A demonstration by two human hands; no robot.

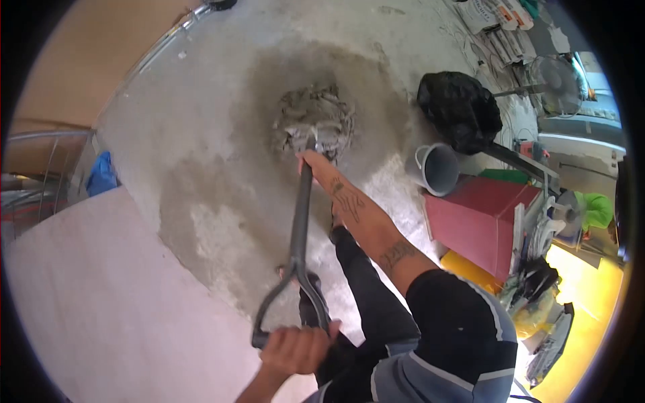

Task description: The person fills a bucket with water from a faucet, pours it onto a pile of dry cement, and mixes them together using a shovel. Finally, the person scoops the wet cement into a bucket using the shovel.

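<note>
In the head view, the left hand [295,349] is curled around the crossbar of a shovel [299,225], its fingers wrapped over the grip. The right hand [310,161] is closed around the lower shaft, well ahead of the left. The shovel's lower end meets a heap of wet grey mix [314,111] on the floor [215,74], within a dark, damp patch well in from the floor's left edge, where a pale board [101,289] begins. Toward the floor's right edge, a grey bucket [440,171] is just beside a red box [470,215], with a black plastic bag [460,111] near it. A fan [554,84] shows past the bag
</note>
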